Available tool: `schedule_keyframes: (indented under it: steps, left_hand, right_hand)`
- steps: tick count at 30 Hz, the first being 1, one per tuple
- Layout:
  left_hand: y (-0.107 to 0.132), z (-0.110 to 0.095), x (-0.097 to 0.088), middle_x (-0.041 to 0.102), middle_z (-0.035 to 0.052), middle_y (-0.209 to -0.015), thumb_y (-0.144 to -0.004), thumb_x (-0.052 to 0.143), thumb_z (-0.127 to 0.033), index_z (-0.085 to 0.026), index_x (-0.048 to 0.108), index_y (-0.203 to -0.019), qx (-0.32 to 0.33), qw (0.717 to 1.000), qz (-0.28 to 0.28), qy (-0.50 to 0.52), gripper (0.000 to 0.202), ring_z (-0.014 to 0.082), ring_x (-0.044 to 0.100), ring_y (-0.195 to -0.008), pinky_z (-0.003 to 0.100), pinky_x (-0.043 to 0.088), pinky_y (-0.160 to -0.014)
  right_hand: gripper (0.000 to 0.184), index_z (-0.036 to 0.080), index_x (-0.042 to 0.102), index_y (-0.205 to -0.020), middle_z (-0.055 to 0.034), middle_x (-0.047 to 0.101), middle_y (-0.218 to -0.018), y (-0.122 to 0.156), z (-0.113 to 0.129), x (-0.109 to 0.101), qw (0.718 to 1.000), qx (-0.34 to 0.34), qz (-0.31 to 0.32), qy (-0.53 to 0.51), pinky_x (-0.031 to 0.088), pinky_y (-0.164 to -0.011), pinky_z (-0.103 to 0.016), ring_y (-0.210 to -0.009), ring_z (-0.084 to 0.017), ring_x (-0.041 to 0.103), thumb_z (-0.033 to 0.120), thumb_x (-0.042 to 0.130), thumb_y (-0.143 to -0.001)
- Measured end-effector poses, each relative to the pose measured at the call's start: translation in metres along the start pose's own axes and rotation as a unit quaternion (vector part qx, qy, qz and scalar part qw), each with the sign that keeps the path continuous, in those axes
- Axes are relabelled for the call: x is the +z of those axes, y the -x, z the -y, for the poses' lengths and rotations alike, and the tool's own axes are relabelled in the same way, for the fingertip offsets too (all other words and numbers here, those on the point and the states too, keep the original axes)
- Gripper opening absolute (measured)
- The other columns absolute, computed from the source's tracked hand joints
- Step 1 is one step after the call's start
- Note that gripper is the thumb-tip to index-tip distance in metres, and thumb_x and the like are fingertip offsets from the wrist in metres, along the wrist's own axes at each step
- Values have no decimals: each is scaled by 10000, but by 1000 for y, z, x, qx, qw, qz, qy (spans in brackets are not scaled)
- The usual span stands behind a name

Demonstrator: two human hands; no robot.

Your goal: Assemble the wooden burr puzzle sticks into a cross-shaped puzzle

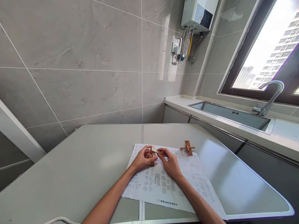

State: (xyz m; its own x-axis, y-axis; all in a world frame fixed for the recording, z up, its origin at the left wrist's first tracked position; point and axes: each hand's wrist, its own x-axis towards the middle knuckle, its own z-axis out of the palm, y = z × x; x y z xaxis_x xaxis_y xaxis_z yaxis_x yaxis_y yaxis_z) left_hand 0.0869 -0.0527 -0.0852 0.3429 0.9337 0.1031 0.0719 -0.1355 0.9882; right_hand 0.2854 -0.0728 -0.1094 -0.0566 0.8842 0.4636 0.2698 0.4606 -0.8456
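Note:
Over a printed sheet (154, 189) on the table, both hands meet around a small cluster of wooden puzzle pieces (153, 154). My left hand (144, 158) is closed around the cluster, its fingers and thumb on either side. Between the thumb and fingers of my right hand (170, 161) is the end of a thin light wooden piece (157, 151), which touches the cluster. Exactly how the pieces fit together is partly hidden by the fingers. Right of the hands, a crossed pair of reddish-brown wooden pieces (187, 148) lies at the sheet's upper right edge.
The pale folding table (70, 174) has a seam down its middle. A white cable (61, 219) shows at the near left edge. To the right run a counter with a sink (229, 114) and a faucet (271, 96); a water heater (199, 15) hangs on the wall.

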Motion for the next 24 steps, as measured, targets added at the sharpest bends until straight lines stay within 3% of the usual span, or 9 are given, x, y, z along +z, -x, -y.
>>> schedule_keyframes:
  steps: [9, 15, 24]
  left_hand:
    - [4, -10, 1, 573, -36, -799, -702, 906, -444, -197, 604, -1259, -2, 1000, 20, -10, 679, 114, 502, -694, 255, 408, -643]
    - [5, -11, 0, 555, -45, -795, -709, 904, -454, -197, 617, -1260, -5, 999, 27, -21, 673, 112, 488, -705, 255, 408, -658]
    - [3, -8, -1, 601, -31, -816, -691, 916, -449, -190, 600, -1254, -15, 999, 31, -17, 696, 128, 557, -732, 268, 453, -686]
  right_hand:
    - [259, 239, 723, -1145, -92, 752, -1117, 1, 5, -1, 999, -34, 10, 19, 592, -847, -389, -900, -234, 707, 405, 584, -1004]
    - [285, 252, 715, -1214, -106, 730, -1199, 2, 4, -1, 998, -59, 19, -1, 605, -878, -404, -1011, -254, 709, 394, 542, -1038]
    - [245, 242, 688, -1148, -87, 756, -1118, 4, 0, 0, 1000, -22, 2, 7, 601, -820, -382, -919, -245, 728, 426, 604, -1011]
